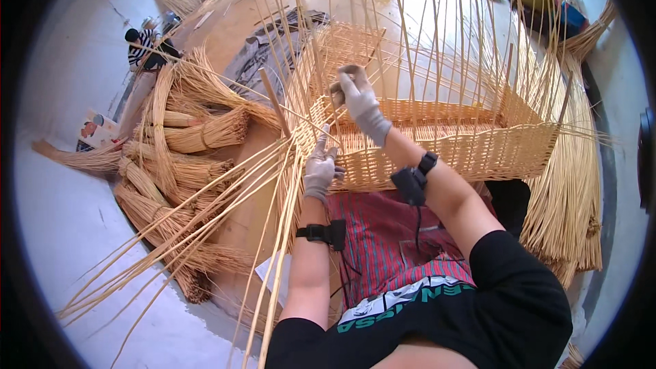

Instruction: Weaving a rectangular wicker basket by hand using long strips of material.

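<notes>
A long rectangular wicker basket [437, 157] lies across in front of me, with tall upright stakes [437, 34] rising from its rim. My left hand [321, 172], in a pale glove, rests against the basket's left corner. Its index finger is stretched out and the other fingers are partly bent beside the weave. Above that corner, inside the row of stakes, my gloved right hand [357, 99] is raised with its fingers closed, apparently round a thin wicker strand. The fingertips partly hide what they hold. Loose long strands [184, 236] fan out from the corner toward the lower left.
Tied bundles of wicker [205, 133] lie piled at the left, and a tall bundle [564, 184] leans at the right. Grey cloth [263, 55] lies beyond the basket. A person [147, 48] in stripes sits at the far left. Red striped cloth [389, 239] covers my lap.
</notes>
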`<action>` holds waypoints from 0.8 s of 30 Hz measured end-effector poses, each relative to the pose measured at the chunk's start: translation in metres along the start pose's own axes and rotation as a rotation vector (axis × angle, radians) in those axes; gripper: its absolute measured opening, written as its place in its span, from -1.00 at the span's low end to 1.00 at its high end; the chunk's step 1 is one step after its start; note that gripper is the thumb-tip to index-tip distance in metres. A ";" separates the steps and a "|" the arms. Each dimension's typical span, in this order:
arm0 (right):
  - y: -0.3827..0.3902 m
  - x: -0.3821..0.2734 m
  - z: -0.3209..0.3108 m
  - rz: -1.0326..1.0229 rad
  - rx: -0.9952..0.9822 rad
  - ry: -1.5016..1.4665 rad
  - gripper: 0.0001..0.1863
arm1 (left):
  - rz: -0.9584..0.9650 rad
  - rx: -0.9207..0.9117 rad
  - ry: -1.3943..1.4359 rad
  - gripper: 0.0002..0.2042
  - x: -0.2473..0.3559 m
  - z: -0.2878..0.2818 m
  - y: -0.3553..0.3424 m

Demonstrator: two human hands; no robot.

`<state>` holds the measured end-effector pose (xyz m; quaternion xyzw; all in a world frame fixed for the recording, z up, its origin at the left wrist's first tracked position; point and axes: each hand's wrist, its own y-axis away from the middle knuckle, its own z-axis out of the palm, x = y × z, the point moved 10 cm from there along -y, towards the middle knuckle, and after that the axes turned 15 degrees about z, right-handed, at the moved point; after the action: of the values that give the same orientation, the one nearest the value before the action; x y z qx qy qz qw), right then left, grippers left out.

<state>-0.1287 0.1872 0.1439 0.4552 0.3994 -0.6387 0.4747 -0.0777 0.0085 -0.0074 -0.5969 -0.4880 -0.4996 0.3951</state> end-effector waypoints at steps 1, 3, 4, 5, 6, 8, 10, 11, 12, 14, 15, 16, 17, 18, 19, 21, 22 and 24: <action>-0.007 0.027 -0.002 0.344 0.034 0.093 -0.70 | -0.016 -0.002 0.091 -0.38 -0.005 0.002 -0.002; -0.015 0.044 0.024 0.559 -0.217 0.330 -0.52 | -0.005 -0.038 0.069 -0.36 -0.010 0.004 -0.004; -0.018 0.045 0.039 0.465 -0.361 0.635 -0.37 | -0.033 -0.017 0.039 -0.36 -0.016 0.001 -0.004; -0.020 0.043 0.054 0.285 -0.489 0.906 -0.23 | -0.060 -0.007 0.062 -0.35 -0.020 0.001 -0.004; -0.025 0.035 0.055 0.078 -0.403 1.007 -0.08 | -0.052 -0.002 0.098 -0.35 -0.021 0.002 -0.004; -0.024 0.073 0.051 0.228 -0.469 1.174 -0.11 | -0.005 0.005 0.013 -0.34 -0.019 -0.001 -0.005; -0.015 0.093 0.052 0.256 -0.510 1.229 -0.24 | -0.018 0.007 0.039 -0.32 -0.020 -0.001 -0.005; -0.008 0.091 0.056 0.199 -0.508 1.173 -0.24 | 0.008 -0.004 0.018 -0.32 -0.018 -0.001 -0.005; -0.010 0.082 0.047 0.185 -0.370 1.234 -0.31 | 0.014 -0.007 0.012 -0.31 -0.018 -0.002 -0.006; -0.005 0.056 0.031 0.202 -0.165 1.206 -0.52 | -0.037 -0.046 0.051 -0.28 -0.024 0.000 -0.008; 0.003 0.021 0.026 0.041 -0.062 0.967 -0.62 | -0.031 -0.034 -0.005 -0.28 -0.025 -0.004 -0.008; 0.008 -0.007 0.017 -0.031 0.003 0.774 -0.72 | 0.021 -0.067 -0.070 -0.27 -0.020 -0.004 -0.013; 0.017 -0.031 0.004 -0.087 -0.012 0.350 -0.76 | 0.052 -0.112 -0.080 -0.27 -0.018 -0.001 -0.012; 0.029 -0.048 -0.010 -0.138 -0.118 -0.055 -0.80 | 0.160 -0.112 -0.434 -0.26 -0.007 -0.008 -0.015; 0.040 -0.051 -0.030 -0.126 -0.087 -0.107 -0.80 | 0.226 -0.064 -0.389 -0.25 0.001 -0.011 -0.012; 0.074 -0.038 -0.086 -0.117 0.104 -0.153 -0.80 | 0.303 -0.031 -0.251 -0.24 0.015 -0.010 -0.005; 0.091 -0.025 -0.115 -0.107 0.203 -0.153 -0.80 | 0.151 -0.006 0.077 -0.28 0.005 -0.004 0.002; 0.116 0.010 -0.153 -0.081 0.196 -0.234 -0.85 | 0.361 0.176 0.034 -0.34 0.041 -0.015 0.013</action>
<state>0.0131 0.3024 0.0841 0.4057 0.2950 -0.7418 0.4451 -0.0672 -0.0006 0.0356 -0.6294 -0.4082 -0.3861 0.5368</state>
